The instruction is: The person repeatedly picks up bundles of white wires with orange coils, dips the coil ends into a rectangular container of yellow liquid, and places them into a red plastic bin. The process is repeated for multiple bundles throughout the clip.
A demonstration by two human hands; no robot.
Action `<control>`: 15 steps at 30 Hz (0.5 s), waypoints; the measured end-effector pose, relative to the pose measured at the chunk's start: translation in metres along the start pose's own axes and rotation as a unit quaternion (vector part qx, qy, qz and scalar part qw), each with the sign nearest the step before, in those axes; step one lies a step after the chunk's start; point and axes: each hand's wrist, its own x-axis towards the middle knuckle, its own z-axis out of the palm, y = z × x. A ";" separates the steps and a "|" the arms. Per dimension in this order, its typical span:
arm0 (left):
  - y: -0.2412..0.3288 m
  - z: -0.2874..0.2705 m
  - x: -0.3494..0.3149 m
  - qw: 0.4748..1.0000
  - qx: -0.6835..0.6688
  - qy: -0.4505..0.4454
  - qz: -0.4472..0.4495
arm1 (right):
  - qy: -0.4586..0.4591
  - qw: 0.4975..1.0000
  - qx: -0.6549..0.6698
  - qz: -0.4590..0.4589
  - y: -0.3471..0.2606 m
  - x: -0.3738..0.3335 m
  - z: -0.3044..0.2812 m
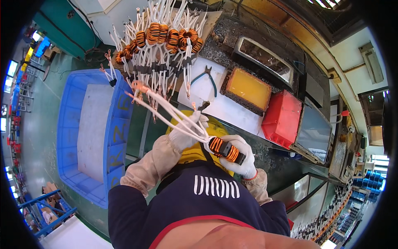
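Ring-shaped coil of orange-copper wire w/ black blocks, just one in hand, out in front of the person's midriff! R hand in white knit glove has it, fingers wrapped round the lower end, firm grasp. Long white insulated leads w/ copper lugs run from it up & left, several, overlapping, so no exact count. L hand, also white-gloved, is curled at those leads, which cross over the glove; can't tell whether it's clenched on them. One small dark piece pokes up by the L fingertips, too small to ID.

Up top on the bench: a pile of similar copper-wound coils, six at least, white leads bristling. Just R of it, one pr of teal-handled pliers on white sheeting. Next along, one rectangular dark-rimmed tray of amber material, then one red plastic bin. Behind the tray, one silver-rimmed rectangular box. Far L, one big blue plastic crate, well apart from the R hand.
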 end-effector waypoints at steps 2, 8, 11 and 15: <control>0.008 -0.009 -0.004 0.998 0.062 0.004 0.006 | -0.007 0.998 -0.045 -0.043 0.000 -0.001 0.001; 0.035 -0.007 -0.014 0.988 0.141 -0.017 0.055 | -0.013 0.986 -0.143 -0.089 -0.003 -0.002 -0.001; 0.023 -0.006 -0.005 0.997 0.060 0.051 0.013 | 0.001 0.987 -0.136 -0.086 -0.004 -0.002 -0.001; -0.001 -0.013 0.011 0.999 -0.021 0.035 -0.002 | 0.024 0.990 -0.117 -0.075 -0.009 -0.003 0.001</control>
